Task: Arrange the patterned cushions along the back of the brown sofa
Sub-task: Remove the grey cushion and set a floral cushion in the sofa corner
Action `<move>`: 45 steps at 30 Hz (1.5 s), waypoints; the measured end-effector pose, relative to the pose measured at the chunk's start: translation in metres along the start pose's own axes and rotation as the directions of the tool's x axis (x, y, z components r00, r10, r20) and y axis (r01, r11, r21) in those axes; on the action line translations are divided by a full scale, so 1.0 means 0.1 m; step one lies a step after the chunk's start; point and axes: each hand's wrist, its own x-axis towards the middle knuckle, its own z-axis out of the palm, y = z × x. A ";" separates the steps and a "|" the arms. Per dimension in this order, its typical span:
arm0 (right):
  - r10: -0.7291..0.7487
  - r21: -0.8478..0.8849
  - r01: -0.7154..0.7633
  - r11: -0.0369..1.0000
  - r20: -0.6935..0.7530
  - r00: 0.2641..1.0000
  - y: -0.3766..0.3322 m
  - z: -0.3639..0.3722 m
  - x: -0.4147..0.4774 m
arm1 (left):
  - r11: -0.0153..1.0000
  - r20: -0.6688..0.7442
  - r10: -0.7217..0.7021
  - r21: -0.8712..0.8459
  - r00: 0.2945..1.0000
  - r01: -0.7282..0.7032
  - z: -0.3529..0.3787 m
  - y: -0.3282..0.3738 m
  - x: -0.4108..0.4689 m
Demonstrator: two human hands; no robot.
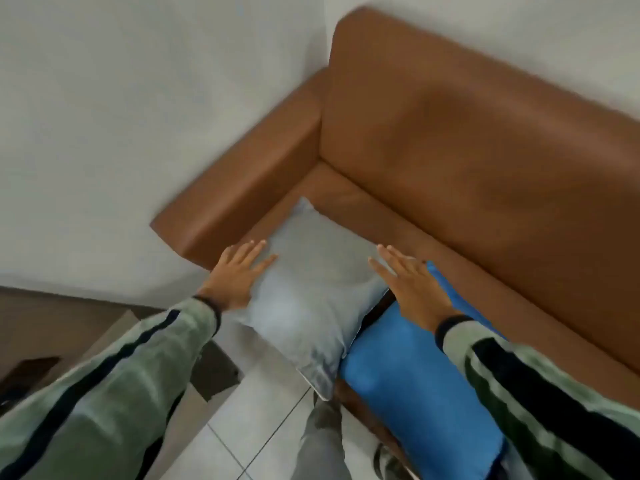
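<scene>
Grey cushion (308, 296) flat on sofa (467, 161); corner toward backrest-armrest corner.

Sofa (450, 140) — plain brown, leather-like sheen. Cushion (311, 292) by armrest — pale grey, pattern lost in blur. Second cushion (415, 393) — bright blue, plain as far as visible. Sleeves (114, 393) — grey-green with dark stripe, dark cuffs. Wall (138, 98) white; floor tiles (256, 427) pale grey.

Two cushions: one grey (311, 299) at centre, one blue (415, 393) at lower right; one brown sofa (485, 150); two hands, left (239, 275) and right (412, 285).
</scene>
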 end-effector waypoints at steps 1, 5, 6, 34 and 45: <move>-0.014 -0.061 0.019 0.998 0.086 0.996 -0.06 0.18 0.10 | 0.998 0.057 0.030 0.057 0.998 -0.033 0.20 -0.05 -0.06; 0.008 -0.152 0.008 0.988 0.101 0.995 -0.08 0.83 0.37 | 0.995 -0.071 0.054 0.092 0.996 -0.047 1.20 -0.11 -0.30; 0.036 -0.186 -0.017 0.982 0.099 0.994 -0.06 0.94 0.46 | 0.996 -0.053 0.032 0.080 0.998 -0.028 1.36 -0.07 -0.27; 0.654 0.800 -0.410 0.439 0.029 0.756 0.67 -0.49 1.67 | 0.547 -0.105 -0.103 -0.837 0.989 -0.032 -1.36 -1.25 2.36; 0.665 0.802 -0.351 0.483 -0.075 0.743 0.64 -0.43 1.64 | 0.888 -0.101 0.189 -0.407 0.977 -0.214 -1.59 -0.98 2.70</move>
